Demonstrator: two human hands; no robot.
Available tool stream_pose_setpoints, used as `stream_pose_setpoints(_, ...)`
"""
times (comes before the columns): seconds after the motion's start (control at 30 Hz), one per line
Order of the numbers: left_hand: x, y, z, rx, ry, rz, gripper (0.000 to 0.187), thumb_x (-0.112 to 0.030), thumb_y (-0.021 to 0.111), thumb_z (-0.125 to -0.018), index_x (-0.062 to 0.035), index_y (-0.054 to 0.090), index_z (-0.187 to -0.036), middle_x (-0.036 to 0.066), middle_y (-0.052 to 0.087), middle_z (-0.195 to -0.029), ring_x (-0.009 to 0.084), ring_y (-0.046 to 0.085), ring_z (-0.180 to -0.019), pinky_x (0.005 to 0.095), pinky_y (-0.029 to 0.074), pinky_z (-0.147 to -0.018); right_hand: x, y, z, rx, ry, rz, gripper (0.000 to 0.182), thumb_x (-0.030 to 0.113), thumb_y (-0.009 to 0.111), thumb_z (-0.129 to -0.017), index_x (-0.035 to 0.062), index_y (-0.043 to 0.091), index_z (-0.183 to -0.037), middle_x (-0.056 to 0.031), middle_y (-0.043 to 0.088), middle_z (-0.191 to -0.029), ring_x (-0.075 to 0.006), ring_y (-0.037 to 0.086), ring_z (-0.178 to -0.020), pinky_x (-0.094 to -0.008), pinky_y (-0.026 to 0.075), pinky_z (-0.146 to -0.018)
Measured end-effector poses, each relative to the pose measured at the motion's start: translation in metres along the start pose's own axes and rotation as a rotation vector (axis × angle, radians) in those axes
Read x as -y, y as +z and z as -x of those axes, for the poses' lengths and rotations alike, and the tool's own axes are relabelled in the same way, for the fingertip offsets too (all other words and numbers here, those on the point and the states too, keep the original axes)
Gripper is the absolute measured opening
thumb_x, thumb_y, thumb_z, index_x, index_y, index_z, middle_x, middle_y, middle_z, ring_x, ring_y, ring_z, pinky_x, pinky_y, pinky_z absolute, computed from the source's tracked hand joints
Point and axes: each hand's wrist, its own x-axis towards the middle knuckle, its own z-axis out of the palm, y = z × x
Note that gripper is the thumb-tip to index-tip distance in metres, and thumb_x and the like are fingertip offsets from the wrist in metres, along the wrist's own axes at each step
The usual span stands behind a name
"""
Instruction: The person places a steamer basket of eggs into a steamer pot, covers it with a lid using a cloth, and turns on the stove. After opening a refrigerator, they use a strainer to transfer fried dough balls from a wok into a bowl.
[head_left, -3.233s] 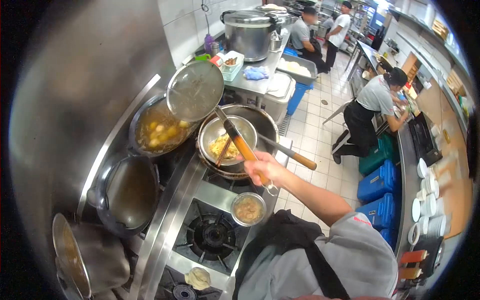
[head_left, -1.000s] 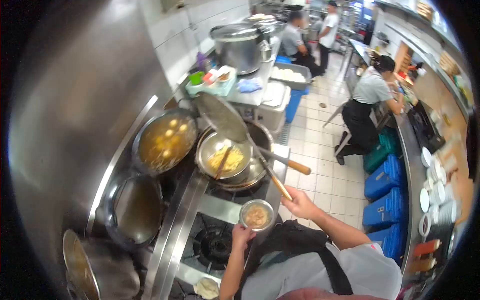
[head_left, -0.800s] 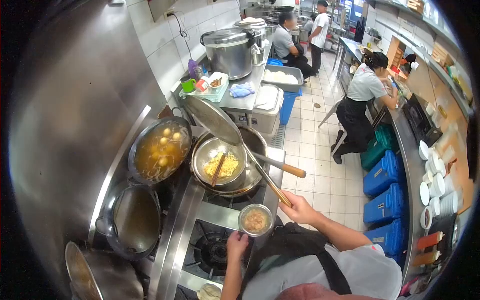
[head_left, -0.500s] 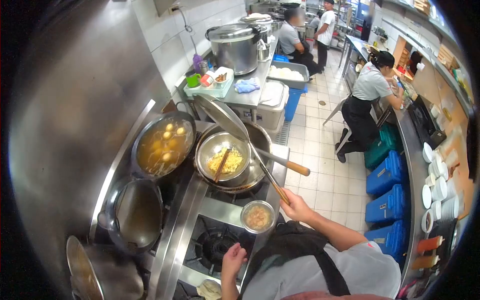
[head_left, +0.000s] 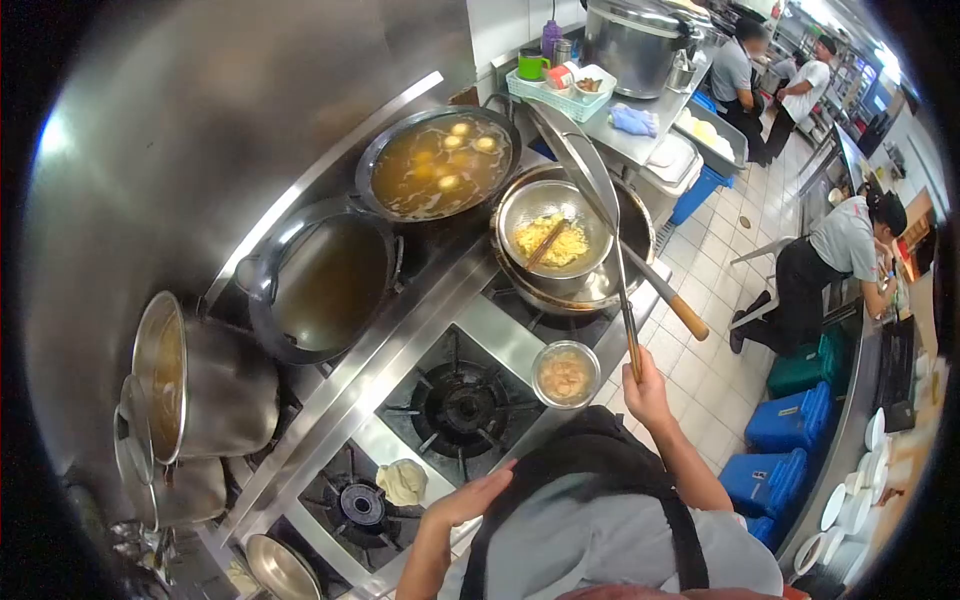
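The right hand [head_left: 649,388] grasps one strainer [head_left: 585,170], the left hand [head_left: 474,497] lies flat and released, and one bowl [head_left: 565,375] sits near the stove [head_left: 500,335] edge, open floor [head_left: 692,385] beyond.

There are two wooden handles [head_left: 690,318], one green mug [head_left: 532,66]

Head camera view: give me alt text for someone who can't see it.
A person's right hand holds a strainer, its head tilted, partly in front of a metal bowl of yellow food. The left hand is open near a black apron. Two woks of brown liquid sit left of the bowl; other people are in the background.
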Motion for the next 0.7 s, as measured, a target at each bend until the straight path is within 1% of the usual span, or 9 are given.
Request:
stream_pose_setpoints(0.13,0.004,-0.004,-0.001,0.012,-0.022,-0.068,0.069,-0.051,0.034,-0.110,-0.0033,0.027,-0.160,0.017,0.035,-0.163,0.0250,0.033,-0.151,0.0329,0.024,-0.122,-0.023,0.017,-0.006,0.011,0.057,-0.036,0.043,0.002,0.056,-0.098,-0.0035,0.049,-0.141,-0.0223,0.068,-0.107,-0.0272,0.069,-0.099,-0.0354,0.053,-0.089)
stream_pose_setpoints(0.17,0.000,-0.006,0.000,0.016,-0.029,-0.090,0.069,-0.051,0.034,-0.110,-0.0030,0.027,-0.160,0.017,0.035,-0.163,0.0250,0.033,-0.151,0.0330,0.024,-0.123,-0.025,0.017,-0.003,-0.007,0.010,-0.027,0.044,0.002,0.055,-0.098,-0.0033,0.049,-0.141,-0.0218,0.068,-0.108,-0.0259,0.068,-0.099,-0.0350,0.053,-0.088)
stream_pose_setpoints(0.23,-0.010,-0.004,0.007,-0.012,-0.011,-0.052,0.068,-0.050,0.035,-0.110,-0.0033,0.030,-0.159,0.016,0.038,-0.162,0.0251,0.035,-0.150,0.0329,0.026,-0.122,-0.005,0.011,0.004,-0.038,-0.078,-0.007,0.045,0.001,0.054,-0.099,-0.0030,0.049,-0.143,-0.0206,0.067,-0.108,-0.0234,0.067,-0.099,-0.0343,0.053,-0.088)
stream_pose_setpoints(0.27,-0.015,-0.002,0.011,-0.023,-0.006,-0.033,0.067,-0.049,0.036,-0.110,-0.0034,0.031,-0.159,0.016,0.039,-0.161,0.0251,0.036,-0.149,0.0328,0.027,-0.121,0.000,0.008,0.005,-0.049,-0.099,-0.065,0.045,0.000,0.054,-0.099,-0.0024,0.048,-0.143,-0.0191,0.067,-0.111,-0.0212,0.066,-0.100,-0.0338,0.052,-0.089)
stream_pose_setpoints(0.37,-0.024,0.000,0.017,-0.090,0.050,-0.084,0.062,-0.044,0.040,-0.111,-0.0028,0.036,-0.157,0.015,0.044,-0.158,0.0250,0.040,-0.147,0.0328,0.029,-0.120,0.005,-0.001,0.009,-0.033,0.046,-0.151,0.041,0.000,0.053,-0.099,-0.0011,0.050,-0.141,-0.0049,0.062,-0.100,-0.0167,0.059,-0.088,-0.0342,0.051,-0.082)
stream_pose_setpoints(0.47,-0.042,0.005,0.015,-0.177,0.259,0.073,0.058,-0.039,0.043,-0.110,-0.0026,0.039,-0.155,0.015,0.048,-0.156,0.0250,0.044,-0.144,0.0338,0.031,-0.119,-0.013,0.003,0.005,-0.042,0.033,-0.106,0.043,-0.001,0.054,-0.099,-0.0021,0.050,-0.141,-0.0192,0.066,-0.114,-0.0219,0.065,-0.104,-0.0341,0.051,-0.090)
stream_pose_setpoints(0.57,-0.066,0.007,0.010,-0.129,0.345,0.143,0.054,-0.034,0.045,-0.110,-0.0014,0.042,-0.154,0.013,0.048,-0.156,0.0224,0.042,-0.145,0.0338,0.029,-0.120,-0.008,0.003,-0.001,0.023,0.008,-0.025,0.042,0.002,0.055,-0.099,-0.0017,0.050,-0.141,-0.0196,0.067,-0.109,-0.0232,0.066,-0.101,-0.0354,0.052,-0.088)
stream_pose_setpoints(0.67,-0.063,0.014,-0.012,-0.032,0.465,-0.031,0.052,-0.031,0.044,-0.110,-0.0038,0.042,-0.154,0.015,0.045,-0.158,0.0266,0.040,-0.147,0.0364,0.028,-0.121,-0.018,0.008,0.015,0.041,0.066,0.029,0.043,0.005,0.055,-0.099,-0.0014,0.050,-0.141,-0.0196,0.069,-0.104,-0.0242,0.067,-0.098,-0.0360,0.053,-0.086)
stream_pose_setpoints(0.7,-0.069,0.015,-0.014,0.003,0.532,-0.086,0.052,-0.030,0.044,-0.110,-0.0040,0.042,-0.154,0.015,0.043,-0.159,0.0272,0.038,-0.149,0.0378,0.026,-0.122,-0.018,0.007,0.016,0.026,0.045,0.028,0.044,0.006,0.055,-0.098,-0.0014,0.050,-0.141,-0.0196,0.069,-0.103,-0.0240,0.067,-0.098,-0.0359,0.053,-0.086)
